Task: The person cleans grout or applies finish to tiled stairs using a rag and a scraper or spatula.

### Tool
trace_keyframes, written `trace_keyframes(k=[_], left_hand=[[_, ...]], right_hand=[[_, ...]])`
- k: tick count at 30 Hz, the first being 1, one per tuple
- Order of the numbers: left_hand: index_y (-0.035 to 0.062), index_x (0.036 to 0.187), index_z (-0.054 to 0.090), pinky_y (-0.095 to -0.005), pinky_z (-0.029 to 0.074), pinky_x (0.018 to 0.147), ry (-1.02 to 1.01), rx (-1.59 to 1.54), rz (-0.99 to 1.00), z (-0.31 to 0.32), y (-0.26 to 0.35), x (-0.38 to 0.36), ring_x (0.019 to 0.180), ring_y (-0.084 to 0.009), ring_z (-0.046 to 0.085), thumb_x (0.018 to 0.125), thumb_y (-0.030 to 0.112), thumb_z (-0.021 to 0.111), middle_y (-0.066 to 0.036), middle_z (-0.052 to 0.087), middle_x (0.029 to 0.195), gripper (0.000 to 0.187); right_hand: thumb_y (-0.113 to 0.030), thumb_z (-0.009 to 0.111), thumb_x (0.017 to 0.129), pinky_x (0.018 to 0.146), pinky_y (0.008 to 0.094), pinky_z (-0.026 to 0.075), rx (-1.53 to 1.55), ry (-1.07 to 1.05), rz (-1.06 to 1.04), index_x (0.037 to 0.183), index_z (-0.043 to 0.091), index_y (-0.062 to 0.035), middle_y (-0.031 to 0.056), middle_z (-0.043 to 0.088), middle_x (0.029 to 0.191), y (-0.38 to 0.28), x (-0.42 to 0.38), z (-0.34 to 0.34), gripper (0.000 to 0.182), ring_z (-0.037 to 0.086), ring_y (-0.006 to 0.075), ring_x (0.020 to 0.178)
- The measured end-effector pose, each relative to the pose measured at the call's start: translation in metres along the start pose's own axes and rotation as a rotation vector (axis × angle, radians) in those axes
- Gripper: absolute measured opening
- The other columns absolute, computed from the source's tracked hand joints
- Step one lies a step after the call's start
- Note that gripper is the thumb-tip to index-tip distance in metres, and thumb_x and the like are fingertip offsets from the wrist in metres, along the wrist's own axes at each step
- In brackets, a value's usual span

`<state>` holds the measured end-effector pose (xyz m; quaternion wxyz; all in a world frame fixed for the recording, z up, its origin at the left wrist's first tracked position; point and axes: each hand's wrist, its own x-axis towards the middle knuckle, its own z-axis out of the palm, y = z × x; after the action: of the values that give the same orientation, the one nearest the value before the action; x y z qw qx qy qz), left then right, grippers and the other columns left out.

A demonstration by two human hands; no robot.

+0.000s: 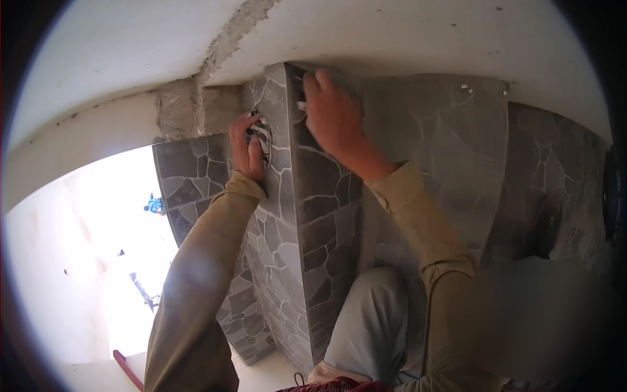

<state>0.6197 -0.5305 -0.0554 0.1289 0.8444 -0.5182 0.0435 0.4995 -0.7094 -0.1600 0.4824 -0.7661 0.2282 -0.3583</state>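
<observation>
A tile-clad pillar (281, 222) with a stone pattern and pale joint lines stands in front of me, its corner running up to the ceiling. High on its left face my left hand (246, 147) is curled, thumb and fingers at the edge of a rounded dark-and-white piece (263, 138). My right hand (332, 116) is closed near the top of the darker right face, just below the ceiling. A small white bit (301, 106) shows beside its fingers. What the right hand holds is hidden by its curled fingers.
Overhead is a pale ceiling (392, 32) with a rough cement strip (238, 32). A grey, smeared tiled wall (444, 150) stands to the right. At left is a bright opening (124, 261) with a red bar (127, 370) low down. My bent knee (372, 313) is near the pillar's base.
</observation>
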Motion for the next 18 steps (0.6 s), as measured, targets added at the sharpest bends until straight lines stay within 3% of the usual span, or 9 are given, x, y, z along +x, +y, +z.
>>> trace_keyframes(k=[2, 5, 7, 11, 14, 15, 17, 18], left_hand=[[-0.0008, 0.125, 0.056, -0.0445, 0.033, 0.11, -0.008, -0.002, 0.025, 0.001, -0.004, 0.005, 0.123, -0.0386, 0.048, 0.09, 0.024, 0.044, -0.024, 0.051, 0.131, 0.044], [-0.0007, 0.126, 0.055, -0.0444, 0.034, 0.11, -0.012, 0.015, 0.042, -0.003, -0.005, 0.004, 0.124, -0.0385, 0.048, 0.091, 0.024, 0.043, -0.024, 0.052, 0.131, 0.045], [-0.0005, 0.126, 0.055, -0.0444, 0.034, 0.11, -0.044, 0.006, 0.049, -0.001, -0.006, 0.001, 0.124, -0.0384, 0.049, 0.091, 0.025, 0.043, -0.024, 0.052, 0.13, 0.045], [-0.0008, 0.125, 0.057, -0.0451, 0.035, 0.109, -0.002, -0.013, 0.054, 0.003, -0.003, 0.001, 0.122, -0.0396, 0.05, 0.091, 0.023, 0.043, -0.025, 0.053, 0.129, 0.044], [-0.0002, 0.123, 0.058, -0.0452, 0.037, 0.108, 0.024, -0.01, 0.062, -0.001, -0.005, 0.005, 0.121, -0.0404, 0.051, 0.089, 0.019, 0.044, -0.025, 0.054, 0.128, 0.042], [0.0005, 0.122, 0.059, -0.0446, 0.037, 0.107, 0.02, -0.011, 0.065, -0.001, -0.005, 0.002, 0.121, -0.04, 0.052, 0.089, 0.019, 0.044, -0.025, 0.054, 0.128, 0.041], [0.0009, 0.121, 0.06, -0.0442, 0.038, 0.107, 0.061, -0.015, 0.028, -0.003, -0.005, -0.002, 0.121, -0.0403, 0.052, 0.088, 0.019, 0.045, -0.024, 0.054, 0.128, 0.041], [0.0012, 0.12, 0.061, -0.0437, 0.039, 0.106, 0.052, -0.019, 0.052, -0.004, -0.007, -0.001, 0.121, -0.0405, 0.052, 0.087, 0.019, 0.047, -0.024, 0.054, 0.128, 0.04]], right_hand=[[-0.004, 0.067, 0.078, 0.071, 0.0446, 0.056, 0.052, 0.03, 0.0, 0.118, 0.057, -0.0048, 0.0139, 0.055, 0.108, 0.015, 0.008, 0.0, 0.041, 0.065, 0.0354, 0.089], [-0.01, 0.069, 0.081, 0.07, 0.0461, 0.056, -0.049, -0.118, 0.121, 0.112, 0.057, -0.0049, 0.0139, 0.056, 0.108, 0.005, 0.005, -0.007, 0.033, 0.067, 0.0353, 0.09], [-0.021, 0.071, 0.086, 0.066, 0.0426, 0.058, -0.051, -0.032, -0.016, 0.098, 0.059, -0.0031, 0.015, 0.057, 0.104, -0.023, 0.0, -0.006, 0.025, 0.068, 0.0315, 0.09], [-0.017, 0.07, 0.087, 0.07, 0.0445, 0.058, -0.075, -0.165, 0.212, 0.098, 0.059, -0.0004, 0.0167, 0.058, 0.105, 0.025, -0.011, -0.002, 0.023, 0.067, 0.0337, 0.089], [-0.017, 0.07, 0.088, 0.072, 0.0438, 0.057, -0.033, -0.182, 0.248, 0.098, 0.059, -0.0012, 0.0153, 0.058, 0.101, 0.033, -0.022, -0.014, 0.022, 0.067, 0.035, 0.089], [-0.017, 0.07, 0.088, 0.072, 0.0438, 0.057, -0.052, -0.219, 0.196, 0.098, 0.059, -0.0012, 0.0153, 0.058, 0.101, 0.028, -0.021, -0.019, 0.022, 0.067, 0.035, 0.089], [-0.018, 0.07, 0.089, 0.074, 0.044, 0.056, 0.031, -0.064, 0.117, 0.097, 0.064, -0.002, 0.0155, 0.063, 0.097, 0.006, -0.018, -0.035, 0.019, 0.067, 0.0364, 0.087], [-0.018, 0.07, 0.089, 0.074, 0.044, 0.056, 0.002, -0.118, 0.063, 0.097, 0.064, -0.002, 0.0155, 0.063, 0.097, 0.006, -0.022, -0.038, 0.019, 0.067, 0.0364, 0.087]])
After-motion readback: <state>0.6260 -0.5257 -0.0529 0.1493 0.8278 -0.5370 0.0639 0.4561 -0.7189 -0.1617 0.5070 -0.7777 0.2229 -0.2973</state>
